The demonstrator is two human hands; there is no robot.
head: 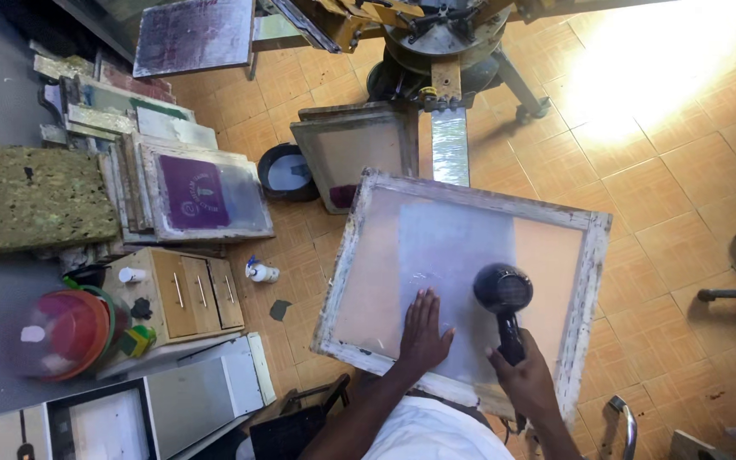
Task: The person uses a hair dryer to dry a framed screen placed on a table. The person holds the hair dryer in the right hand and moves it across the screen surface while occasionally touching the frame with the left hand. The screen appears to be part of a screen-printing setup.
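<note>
Orange tiled floor [683, 196], glare patch top right, workshop clutter along the left.

Nearest: left hand [423, 334] lies flat, fingers spread, palm down on the mesh of a screen-printing frame [462, 264]. Grips nothing, just presses. Right hand [528, 381] is closed round the handle of a black hair dryer [504, 298], nozzle aimed down at the mesh just beside the left fingertips.

Frame sits in front of the person, tilted, near edge by the lap, far edge toward the press. Wood rails rough, white paint chipped. Mesh thin and see-through; a grey coated block in the middle, bare mesh either side showing the tile colour.

Judgement on doing it well: keep the dryer off the mesh, sweep evenly over the grey block, don't park on one spot. Flat palm steadies the frame; keep it light so the mesh doesn't sag.

Left of it: small wooden drawer unit [189, 294] with metal pulls, small white bottle [259, 272] on the floor, stacked plastic bowls [66, 332], red on top.

Further: pile of used frames [202, 198], one with a purple print; slab of coarse green foam [31, 198]; black tub [287, 170]; another frame [355, 153] leaning by the metal printing press [436, 43].
</note>
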